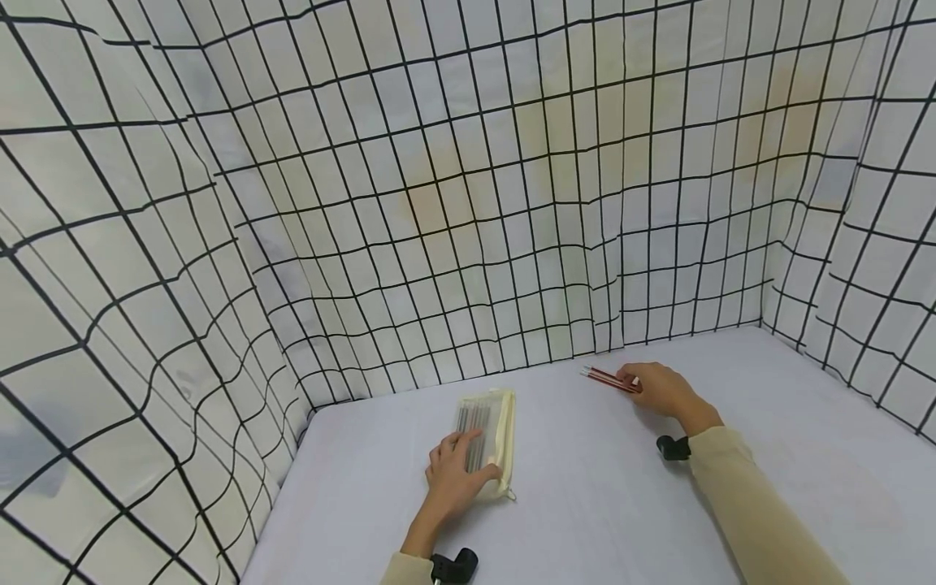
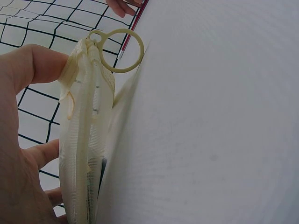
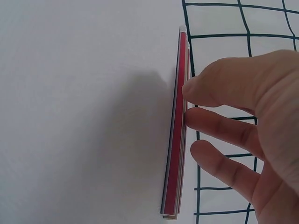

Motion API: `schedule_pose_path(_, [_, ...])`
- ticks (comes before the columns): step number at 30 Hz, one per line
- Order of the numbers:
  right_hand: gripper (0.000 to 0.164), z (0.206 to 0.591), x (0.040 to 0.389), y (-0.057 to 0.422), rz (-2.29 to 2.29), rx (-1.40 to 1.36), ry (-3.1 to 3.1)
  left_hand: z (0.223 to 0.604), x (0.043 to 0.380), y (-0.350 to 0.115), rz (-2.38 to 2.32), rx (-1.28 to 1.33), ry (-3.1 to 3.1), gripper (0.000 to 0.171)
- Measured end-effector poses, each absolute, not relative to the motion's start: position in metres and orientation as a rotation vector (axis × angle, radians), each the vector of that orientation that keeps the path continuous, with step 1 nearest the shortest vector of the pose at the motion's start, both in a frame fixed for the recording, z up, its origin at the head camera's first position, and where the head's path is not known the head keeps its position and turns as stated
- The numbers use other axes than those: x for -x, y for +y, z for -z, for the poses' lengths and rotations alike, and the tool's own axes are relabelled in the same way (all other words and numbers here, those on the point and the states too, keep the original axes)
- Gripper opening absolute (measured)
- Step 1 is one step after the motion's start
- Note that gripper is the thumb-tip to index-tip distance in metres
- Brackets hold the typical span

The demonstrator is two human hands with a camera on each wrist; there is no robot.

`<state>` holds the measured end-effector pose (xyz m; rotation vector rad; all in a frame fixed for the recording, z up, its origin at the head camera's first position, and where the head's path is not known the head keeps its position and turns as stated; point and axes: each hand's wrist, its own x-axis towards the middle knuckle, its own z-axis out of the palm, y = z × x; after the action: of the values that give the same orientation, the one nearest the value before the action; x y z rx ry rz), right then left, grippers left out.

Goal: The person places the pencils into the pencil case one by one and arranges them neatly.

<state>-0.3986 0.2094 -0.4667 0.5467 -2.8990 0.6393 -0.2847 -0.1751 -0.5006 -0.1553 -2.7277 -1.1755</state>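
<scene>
A cream see-through mesh zip pouch (image 1: 504, 431) lies on the table, with several slim pencils (image 1: 468, 418) showing through it. My left hand (image 1: 455, 481) rests on its near part, fingers spread and thumb at the zip side. Up close in the left wrist view, the zip end carries a round pull ring (image 2: 141, 50). To the right, near the back wall, my right hand (image 1: 664, 392) pinches a small bunch of red-striped pencils (image 3: 175, 135) between thumb and fingertips. Their white tips point left, and they stay close over the table.
The white table (image 1: 570, 487) backs onto a white cloth wall with a black grid (image 1: 475, 195). Similar grid walls stand at left and right. A black wrist camera (image 1: 673, 448) sits on the right wrist, another (image 1: 457, 566) on the left.
</scene>
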Motion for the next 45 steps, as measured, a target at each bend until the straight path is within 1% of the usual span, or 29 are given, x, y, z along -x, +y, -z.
schedule_pose_path(5, [0.035, 0.4689, 0.3981, 0.2095, -0.628, -0.543, -2.908, 0.5022, 0.2864, -0.1754, 1.182, 0.131, -2.743, 0.074])
schedule_pose_path(17, [0.026, 0.4747, 0.4008, 0.2086, -0.613, -0.534, -2.937, 0.4956, 0.2830, -0.1753, 1.181, 0.141, -2.774, 0.076])
schedule_pose_path(27, [0.032, 0.4729, 0.4003, 0.2043, -0.580, -0.511, -3.025, 0.4950, 0.2819, -0.1745, 1.168, 0.143, -2.772, 0.077])
schedule_pose_path(35, [0.033, 0.4681, 0.3961, 0.2006, -0.564, -0.511, -3.075, 0.4961, 0.2829, -0.1746, 1.163, 0.139, -2.774, 0.077])
schedule_pose_path(45, [0.038, 0.4679, 0.3962, 0.2008, -0.629, -0.527, -3.110, 0.4957, 0.2829, -0.1741, 1.160, 0.136, -2.769, 0.076])
